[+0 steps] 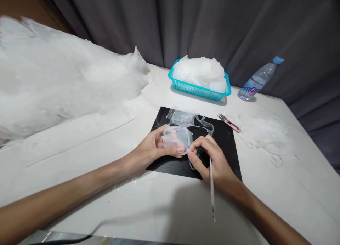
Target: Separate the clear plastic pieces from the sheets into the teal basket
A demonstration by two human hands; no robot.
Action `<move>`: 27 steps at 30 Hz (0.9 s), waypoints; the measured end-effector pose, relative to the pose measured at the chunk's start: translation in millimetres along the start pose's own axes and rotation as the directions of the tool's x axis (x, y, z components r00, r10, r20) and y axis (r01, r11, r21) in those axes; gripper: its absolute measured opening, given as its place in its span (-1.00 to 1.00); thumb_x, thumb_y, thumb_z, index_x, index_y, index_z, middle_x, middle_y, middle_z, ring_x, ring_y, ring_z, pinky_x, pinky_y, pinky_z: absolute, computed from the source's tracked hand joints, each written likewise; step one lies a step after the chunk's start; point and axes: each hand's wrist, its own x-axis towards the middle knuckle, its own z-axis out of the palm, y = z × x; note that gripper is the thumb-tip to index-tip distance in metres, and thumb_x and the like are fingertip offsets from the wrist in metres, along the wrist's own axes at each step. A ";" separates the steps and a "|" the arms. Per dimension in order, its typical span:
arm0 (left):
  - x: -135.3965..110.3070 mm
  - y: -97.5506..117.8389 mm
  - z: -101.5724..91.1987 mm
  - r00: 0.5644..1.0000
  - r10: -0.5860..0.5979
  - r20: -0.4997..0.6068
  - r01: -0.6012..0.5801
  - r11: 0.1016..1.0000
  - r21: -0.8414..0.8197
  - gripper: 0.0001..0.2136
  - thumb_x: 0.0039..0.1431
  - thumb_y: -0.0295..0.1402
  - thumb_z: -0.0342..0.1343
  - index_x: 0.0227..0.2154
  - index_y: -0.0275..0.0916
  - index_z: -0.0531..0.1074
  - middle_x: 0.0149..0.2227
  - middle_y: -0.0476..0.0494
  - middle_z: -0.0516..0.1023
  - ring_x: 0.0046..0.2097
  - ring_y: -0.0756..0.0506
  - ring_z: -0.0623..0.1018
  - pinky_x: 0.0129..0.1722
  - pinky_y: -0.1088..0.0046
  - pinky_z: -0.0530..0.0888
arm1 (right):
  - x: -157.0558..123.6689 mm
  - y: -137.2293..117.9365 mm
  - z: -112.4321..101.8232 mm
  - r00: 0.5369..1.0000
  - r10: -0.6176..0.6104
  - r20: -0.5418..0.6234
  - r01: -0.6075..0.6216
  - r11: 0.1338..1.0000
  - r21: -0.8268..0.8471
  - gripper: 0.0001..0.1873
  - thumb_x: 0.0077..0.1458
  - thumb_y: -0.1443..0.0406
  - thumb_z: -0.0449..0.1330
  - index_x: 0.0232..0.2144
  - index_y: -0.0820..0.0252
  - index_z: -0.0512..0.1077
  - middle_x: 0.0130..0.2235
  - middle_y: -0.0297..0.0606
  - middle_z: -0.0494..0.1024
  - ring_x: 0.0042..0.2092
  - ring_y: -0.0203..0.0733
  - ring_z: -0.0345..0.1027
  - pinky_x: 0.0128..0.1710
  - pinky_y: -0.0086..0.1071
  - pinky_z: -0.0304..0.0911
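Observation:
My left hand (155, 144) is closed on a translucent, rounded-square moulded piece (177, 140), with the thumb across its lower edge. At that piece's right edge, my right hand (209, 156) has thumb and forefinger pinched together. A thin white stick-like tool (211, 188) hangs down from the curled fingers of this hand; its upper part is hidden. Both hands are above a black mat (223, 149). Just behind the held piece, another translucent moulded sheet (183, 117) lies on the mat, with loose curved strips (205, 124) beside it.
Pink-handled thread snips (231, 124) lie at the mat's right edge beside a heap of clear scraps (273, 133). A turquoise basket (200, 91) full of whitish pieces (199, 73) stands behind, left of a water bottle (256, 82). A large translucent bag (66, 78) fills the left.

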 end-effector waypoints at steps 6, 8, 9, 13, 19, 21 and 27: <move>-4.4 5.5 6.1 0.997 -0.064 0.042 0.064 0.998 0.002 -0.68 0.09 -0.38 0.47 -0.17 -0.32 0.48 -0.25 -0.08 0.61 -0.27 0.03 0.56 -0.28 0.58 0.54 | 4.9 4.3 8.0 0.997 -0.052 -0.057 0.043 0.986 -0.161 -0.88 0.23 0.41 0.13 -0.34 0.11 0.34 -0.35 -0.32 0.43 -0.22 -0.14 0.25 -0.19 -0.28 0.18; -5.6 8.5 6.0 0.991 -0.119 0.063 0.118 0.993 0.008 -0.68 0.12 -0.37 0.45 -0.13 -0.33 0.50 -0.22 -0.11 0.61 -0.28 0.03 0.54 -0.29 0.59 0.52 | 6.8 5.3 8.8 0.994 -0.092 -0.067 0.074 0.971 -0.228 -0.88 0.21 0.42 0.12 -0.35 0.11 0.33 -0.36 -0.31 0.42 -0.24 -0.13 0.23 -0.22 -0.27 0.16; -5.7 9.5 5.2 0.989 -0.130 0.069 0.130 0.991 0.011 -0.68 0.12 -0.37 0.45 -0.12 -0.33 0.51 -0.21 -0.12 0.60 -0.27 0.03 0.54 -0.29 0.59 0.52 | 7.3 5.1 8.0 0.993 -0.104 -0.063 0.087 0.969 -0.232 -0.88 0.21 0.42 0.12 -0.35 0.12 0.33 -0.36 -0.31 0.42 -0.23 -0.13 0.22 -0.22 -0.27 0.16; -2.8 8.5 -0.5 0.995 -0.083 0.055 0.082 0.996 0.032 -0.69 0.12 -0.38 0.45 -0.15 -0.32 0.49 -0.26 -0.07 0.57 -0.28 0.03 0.53 -0.27 0.57 0.51 | 4.9 -0.4 -1.0 0.997 -0.077 -0.028 0.073 0.990 -0.124 -0.88 0.22 0.44 0.17 -0.31 0.12 0.39 -0.35 -0.35 0.44 -0.22 -0.18 0.25 -0.17 -0.30 0.18; 1.9 3.4 -3.9 0.997 -0.043 0.071 0.039 0.997 0.066 -0.67 0.11 -0.38 0.45 -0.15 -0.30 0.45 -0.27 -0.04 0.56 -0.28 0.02 0.53 -0.25 0.53 0.52 | 0.8 -4.7 -6.5 0.999 -0.034 -0.023 0.032 0.996 -0.078 -0.89 0.28 0.38 0.18 -0.32 0.11 0.40 -0.34 -0.37 0.46 -0.20 -0.19 0.29 -0.14 -0.30 0.20; 1.6 3.8 -1.9 0.997 -0.032 0.063 0.026 0.995 0.098 -0.66 0.11 -0.36 0.45 -0.13 -0.28 0.44 -0.26 -0.03 0.54 -0.27 0.01 0.52 -0.26 0.52 0.52 | 1.6 -1.4 -4.6 0.998 0.022 -0.065 -0.027 0.996 -0.089 -0.90 0.34 0.27 0.16 -0.28 0.09 0.41 -0.31 -0.34 0.48 -0.18 -0.17 0.34 -0.11 -0.27 0.23; -8.9 -1.0 6.5 0.988 -0.008 0.152 -0.040 0.950 0.310 -0.70 0.26 -0.16 0.31 -0.17 -0.21 0.36 -0.28 0.01 0.45 -0.22 -0.06 0.51 -0.21 0.42 0.50 | 5.9 7.7 2.4 0.994 0.107 -0.035 -0.110 0.988 -0.112 -0.51 0.33 0.13 0.22 0.23 0.06 0.28 -0.10 -0.24 0.57 -0.01 -0.05 0.44 0.02 -0.18 0.32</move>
